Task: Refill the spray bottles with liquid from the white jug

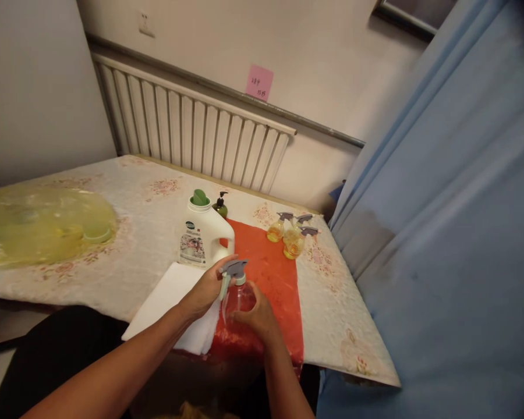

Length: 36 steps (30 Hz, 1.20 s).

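Observation:
A clear spray bottle [236, 298] with a grey trigger head stands upright between my hands, above the red cloth [283, 291]. My left hand [207, 291] has its fingers closed round the spray head at the neck. Lower down, my right hand [257, 314] grips the transparent body from the right side. Just behind my left hand is a large white jug [201, 233] with a green cap and a handle. A folded white towel [166, 297] lies under and beside my left forearm. What the bottle contains, if anything, I cannot make out.
Several spray bottles [293, 243] with yellow liquid stand at the back right. A dark green pump bottle [220, 208] is behind the jug. A yellow plastic bag [39, 224] lies on the left of the flowered tablecloth [140, 198]. A blue curtain [441, 203] hangs along the right edge.

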Motion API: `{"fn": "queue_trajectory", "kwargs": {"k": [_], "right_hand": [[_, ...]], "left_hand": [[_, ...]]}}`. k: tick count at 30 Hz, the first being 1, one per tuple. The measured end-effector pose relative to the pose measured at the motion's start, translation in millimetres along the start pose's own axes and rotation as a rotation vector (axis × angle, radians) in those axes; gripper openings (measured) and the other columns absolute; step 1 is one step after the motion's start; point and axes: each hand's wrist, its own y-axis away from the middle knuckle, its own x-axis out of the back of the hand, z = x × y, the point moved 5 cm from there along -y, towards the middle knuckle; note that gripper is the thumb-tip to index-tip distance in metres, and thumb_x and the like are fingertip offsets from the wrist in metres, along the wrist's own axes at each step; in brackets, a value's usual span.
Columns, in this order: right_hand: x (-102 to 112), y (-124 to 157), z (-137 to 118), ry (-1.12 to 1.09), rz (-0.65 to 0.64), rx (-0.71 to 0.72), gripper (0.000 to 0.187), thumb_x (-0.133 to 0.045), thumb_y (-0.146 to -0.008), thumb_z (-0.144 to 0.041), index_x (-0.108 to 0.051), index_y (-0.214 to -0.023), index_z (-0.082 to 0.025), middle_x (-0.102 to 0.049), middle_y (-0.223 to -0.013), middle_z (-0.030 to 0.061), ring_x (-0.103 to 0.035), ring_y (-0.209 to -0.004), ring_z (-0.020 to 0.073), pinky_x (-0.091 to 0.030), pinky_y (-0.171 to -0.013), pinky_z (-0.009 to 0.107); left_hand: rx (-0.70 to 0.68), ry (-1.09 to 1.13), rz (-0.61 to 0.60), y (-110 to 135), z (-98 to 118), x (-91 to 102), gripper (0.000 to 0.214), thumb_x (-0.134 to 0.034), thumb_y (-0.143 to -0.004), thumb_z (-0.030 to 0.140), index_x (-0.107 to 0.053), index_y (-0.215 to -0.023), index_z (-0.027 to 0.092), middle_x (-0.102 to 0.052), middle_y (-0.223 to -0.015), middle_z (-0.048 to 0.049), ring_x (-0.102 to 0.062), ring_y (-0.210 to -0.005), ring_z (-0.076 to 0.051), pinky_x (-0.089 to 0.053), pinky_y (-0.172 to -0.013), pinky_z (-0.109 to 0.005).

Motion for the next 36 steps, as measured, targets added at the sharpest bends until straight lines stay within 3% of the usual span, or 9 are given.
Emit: {"fn": "queue_trajectory", "kwargs": {"k": [9,13,17,19,23,27,31,34,36], "right_hand": [[1.2,-17.4,1.0,-0.038,-0.017,0.016,0.085,-0.084,-0.048,-0.021,-0.057,-0.129,-0.020,-0.064,-0.130,0.0096,-0.058,-0.123,0.0299,-0.042,-0.108,0.043],[1.1,-25.8,4.9,-0.046,-0.007,0.005,0.086,-0.086,-0.047,-0.026,-0.058,-0.128,-0.023,-0.064,-0.131,0.0088,-0.058,-0.123,0.0312,-0.042,-0.107,0.045],[1.9,-29.1,-0.6,-0.053,-0.025,0.034,0.083,-0.085,-0.049,-0.027,-0.059,-0.127,-0.023,-0.065,-0.129,0.0087,-0.059,-0.122,0.0300,-0.043,-0.106,0.044],[3.2,-29.6,-3.0,-0.055,-0.030,0.038,0.081,-0.085,-0.050,-0.027,-0.059,-0.127,-0.023,-0.066,-0.127,0.0078,-0.060,-0.119,0.0290,-0.045,-0.104,0.043],[5.3,-30.9,0.4,-0.055,-0.008,0.019,0.082,-0.085,-0.049,-0.026,-0.059,-0.127,-0.022,-0.066,-0.126,0.0079,-0.059,-0.120,0.0299,-0.045,-0.104,0.043],[6.1,-35.3,8.2,-0.082,-0.001,0.047,0.082,-0.086,-0.047,-0.027,-0.060,-0.125,-0.022,-0.066,-0.128,0.0086,-0.059,-0.121,0.0305,-0.044,-0.105,0.044],[18.7,-48.1,16.4,-0.099,0.043,0.026,0.086,-0.087,-0.047,-0.029,-0.058,-0.128,-0.021,-0.066,-0.126,0.0095,-0.061,-0.118,0.0305,-0.045,-0.104,0.045],[35.8,-68.8,16.5,-0.087,0.114,0.029,0.086,-0.086,-0.047,-0.030,-0.058,-0.127,-0.022,-0.067,-0.123,0.0093,-0.062,-0.117,0.0310,-0.046,-0.103,0.046],[44.0,-89.5,12.8,-0.086,0.131,0.050,0.083,-0.085,-0.048,-0.030,-0.058,-0.126,-0.021,-0.068,-0.121,0.0093,-0.063,-0.114,0.0304,-0.048,-0.100,0.045]], "left_hand": [[0.011,0.005,-0.024,-10.2,-3.4,1.5,0.066,-0.083,-0.070,0.033,-0.058,-0.130,0.021,-0.069,-0.120,-0.0080,-0.065,-0.104,-0.023,-0.048,-0.095,-0.034],[0.009,-0.014,-0.085,-15.8,2.1,-2.1,0.067,-0.081,-0.074,0.034,-0.055,-0.134,0.023,-0.065,-0.127,-0.0091,-0.061,-0.114,-0.025,-0.046,-0.100,-0.036],[-0.003,-0.050,-0.010,-21.3,5.3,-0.2,0.070,-0.083,-0.069,0.031,-0.055,-0.132,0.021,-0.067,-0.122,-0.0097,-0.064,-0.106,-0.025,-0.049,-0.095,-0.037],[0.006,-0.026,-0.028,-22.5,5.2,-1.9,0.070,-0.081,-0.072,0.032,-0.053,-0.134,0.021,-0.067,-0.124,-0.0105,-0.065,-0.105,-0.025,-0.049,-0.097,-0.039],[0.033,-0.029,-0.079,-22.9,5.4,-6.2,0.072,-0.079,-0.074,0.032,-0.050,-0.139,0.023,-0.062,-0.133,-0.0107,-0.060,-0.119,-0.027,-0.043,-0.106,-0.042],[-0.002,-0.119,0.004,-23.1,4.6,-0.9,0.069,-0.075,-0.076,0.034,-0.049,-0.139,0.021,-0.062,-0.134,-0.0112,-0.057,-0.124,-0.029,-0.042,-0.106,-0.043],[-0.114,-0.384,0.057,-12.9,-6.8,20.8,0.048,-0.060,-0.089,0.039,-0.053,-0.133,0.020,-0.068,-0.123,-0.0097,-0.062,-0.116,-0.026,-0.046,-0.102,-0.040],[-0.139,-0.751,0.122,-0.3,-28.7,60.8,0.031,-0.053,-0.093,0.039,-0.062,-0.116,0.021,-0.073,-0.100,-0.0069,-0.068,-0.096,-0.024,-0.052,-0.090,-0.038],[-0.212,-0.988,0.136,5.9,-43.1,92.4,0.026,-0.051,-0.093,0.037,-0.064,-0.110,0.021,-0.072,-0.100,-0.0074,-0.068,-0.095,-0.025,-0.053,-0.088,-0.038]]}}
